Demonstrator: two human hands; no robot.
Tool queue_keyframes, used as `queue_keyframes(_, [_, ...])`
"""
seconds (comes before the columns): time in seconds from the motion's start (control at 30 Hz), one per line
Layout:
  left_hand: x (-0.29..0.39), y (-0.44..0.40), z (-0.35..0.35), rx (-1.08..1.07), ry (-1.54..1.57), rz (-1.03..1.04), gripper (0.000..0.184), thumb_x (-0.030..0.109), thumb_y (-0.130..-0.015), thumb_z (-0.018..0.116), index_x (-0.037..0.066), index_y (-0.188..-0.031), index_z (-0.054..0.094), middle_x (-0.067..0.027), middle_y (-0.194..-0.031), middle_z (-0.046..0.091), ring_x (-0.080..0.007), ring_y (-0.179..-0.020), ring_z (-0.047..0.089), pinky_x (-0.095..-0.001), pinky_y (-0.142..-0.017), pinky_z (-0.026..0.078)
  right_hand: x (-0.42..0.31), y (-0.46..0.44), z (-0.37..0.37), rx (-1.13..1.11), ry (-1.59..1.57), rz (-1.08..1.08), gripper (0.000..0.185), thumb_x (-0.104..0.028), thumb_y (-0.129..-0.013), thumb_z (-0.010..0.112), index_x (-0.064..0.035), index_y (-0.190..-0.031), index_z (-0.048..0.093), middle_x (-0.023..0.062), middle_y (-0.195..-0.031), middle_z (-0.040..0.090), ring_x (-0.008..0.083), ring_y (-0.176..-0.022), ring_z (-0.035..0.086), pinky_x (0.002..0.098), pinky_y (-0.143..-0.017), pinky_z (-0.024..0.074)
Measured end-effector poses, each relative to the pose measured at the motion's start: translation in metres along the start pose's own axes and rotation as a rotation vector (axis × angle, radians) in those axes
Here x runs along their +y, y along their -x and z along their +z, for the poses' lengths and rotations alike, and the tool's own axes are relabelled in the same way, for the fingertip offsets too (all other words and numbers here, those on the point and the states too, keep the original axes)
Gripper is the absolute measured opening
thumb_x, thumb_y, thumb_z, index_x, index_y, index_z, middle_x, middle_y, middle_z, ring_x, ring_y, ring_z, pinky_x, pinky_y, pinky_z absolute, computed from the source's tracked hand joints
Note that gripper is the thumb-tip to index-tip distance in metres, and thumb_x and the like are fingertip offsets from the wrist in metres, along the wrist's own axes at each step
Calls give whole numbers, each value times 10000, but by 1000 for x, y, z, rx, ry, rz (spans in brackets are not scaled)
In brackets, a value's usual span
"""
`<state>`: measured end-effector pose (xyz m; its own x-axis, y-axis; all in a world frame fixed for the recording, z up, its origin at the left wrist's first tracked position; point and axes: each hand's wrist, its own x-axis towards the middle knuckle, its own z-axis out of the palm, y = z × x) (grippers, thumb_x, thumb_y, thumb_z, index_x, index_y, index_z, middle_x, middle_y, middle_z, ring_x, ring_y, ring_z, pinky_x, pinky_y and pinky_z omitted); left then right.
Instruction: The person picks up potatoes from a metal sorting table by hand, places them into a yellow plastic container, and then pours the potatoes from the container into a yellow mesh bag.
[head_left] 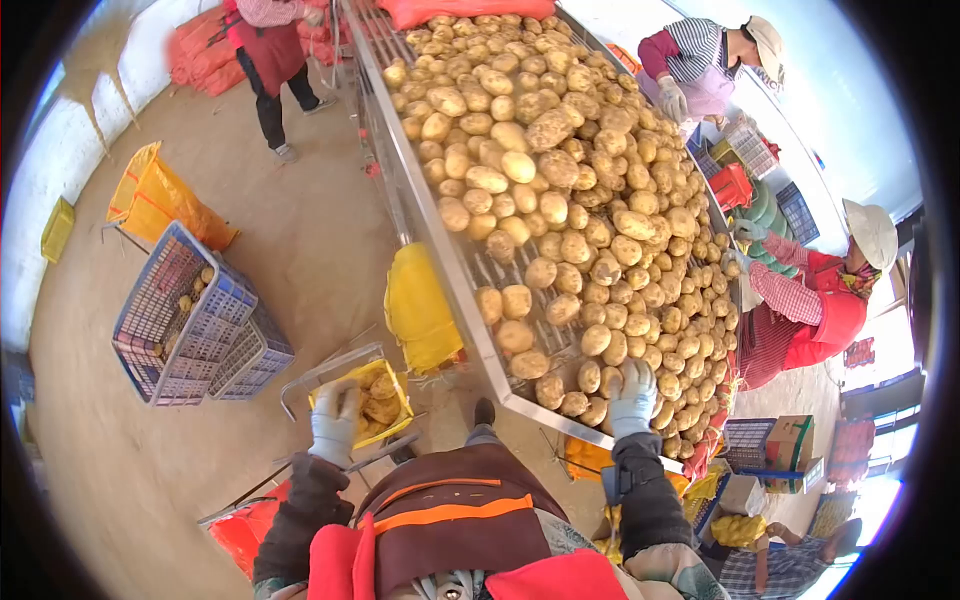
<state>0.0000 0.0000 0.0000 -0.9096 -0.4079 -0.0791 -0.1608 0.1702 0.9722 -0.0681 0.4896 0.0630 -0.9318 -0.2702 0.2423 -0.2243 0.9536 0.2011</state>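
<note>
I see the left hand (334, 425), fingers parted, at the yellow crate (385, 433); right hand (633, 402), spread, over potatoes (596, 340) on the table (545, 416).

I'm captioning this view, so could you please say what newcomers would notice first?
Probably the great heap of potatoes on the metal-edged table at upper centre. Below, the gloved right hand is at the heap's near edge, and the left hand is by a yellow crate holding potatoes.

Pale blue gloves (633, 403) meet dark sleeve covers (650, 495), with grey-green patterned sleeves (680, 570) above. The brown apron (470, 556) bears orange stripes (455, 513), red fabric (565, 577) at either side.
</note>
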Motion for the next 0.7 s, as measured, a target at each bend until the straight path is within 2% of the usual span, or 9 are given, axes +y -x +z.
queue_keyframes(0.1, [90, -10, 58, -196, -420, 469, 229, 51, -809, 663, 50, -1031, 608, -148, -968, 635, -319, -896, 617, -386, -783, 506, -68, -45, -56, -371, -548, -49, 405, -136, -791, 623, -31, -1173, 542, 195, -1275, 468, 385, -1155, 476, 463, -987, 411])
queue_keyframes(0.23, [142, -39, 183, -343, -373, 746, 314, 36, -785, 662, 52, -1093, 606, -170, -1028, 612, -378, -927, 588, -408, -812, 495, -85, -82, -20, -221, -677, -270, 496, -203, -764, 667, -154, -1245, 557, 213, -1376, 380, 400, -1190, 469, 452, -962, 452])
queue_keyframes(0.3, [165, -49, 222, -504, -569, 727, 357, 25, -779, 655, 56, -1130, 595, -184, -1090, 591, -390, -987, 563, -424, -845, 482, -71, -96, -7, -510, -754, -120, 511, -201, -746, 712, -135, -1227, 550, 199, -1311, 447, 350, -1152, 518, 406, -945, 464])
queue_keyframes(0.4, [179, -47, 257, -594, -350, 541, 393, 157, -861, 634, 55, -1228, 542, -167, -1172, 553, -329, -1092, 543, -389, -926, 448, -34, -81, 18, -399, -1432, 772, 446, -271, -851, 680, -61, -1204, 507, 173, -1148, 581, 265, -1089, 562, 360, -938, 455])
queue_keyframes(0.43, [181, -38, 267, -565, -146, 426, 428, 212, -894, 619, 55, -1277, 510, -151, -1199, 541, -298, -1126, 534, -378, -951, 435, -22, -87, -1, -261, -1608, 693, 422, -351, -907, 610, -35, -1170, 517, 152, -1105, 610, 264, -1040, 584, 388, -916, 460])
queue_keyframes(0.53, [189, -14, 290, -712, 786, -436, 499, 320, -941, 583, 54, -1335, 429, -107, -1190, 546, -236, -1095, 549, -381, -955, 451, 35, -122, -12, -114, -1224, -141, 458, -439, -905, 577, -32, -1113, 549, 139, -967, 597, 311, -907, 588, 422, -798, 475])
queue_keyframes(0.6, [201, -15, 295, -799, 1105, -813, 453, 407, -943, 558, 60, -1227, 496, -109, -1075, 602, -221, -982, 602, -414, -900, 496, 71, -175, -20, 226, -820, 140, 460, -347, -823, 664, -45, -1148, 545, 172, -1045, 581, 345, -962, 558, 430, -846, 464])
queue_keyframes(0.63, [195, -24, 301, -790, 1102, -804, 453, 407, -943, 558, 60, -1227, 496, -109, -1075, 602, -221, -982, 602, -414, -900, 496, 98, -206, -9, 122, -562, 205, 527, -350, -815, 668, -51, -1219, 511, 198, -1203, 513, 381, -1100, 493, 468, -932, 423])
queue_keyframes(0.7, [175, -47, 309, -795, 316, -43, 374, 390, -962, 529, 58, -1134, 532, -109, -1028, 618, -221, -933, 623, -403, -837, 526, 132, -248, 7, 147, -364, 206, 641, -371, -754, 725, -115, -1290, 484, 197, -1360, 406, 406, -1241, 386, 504, -1006, 360])
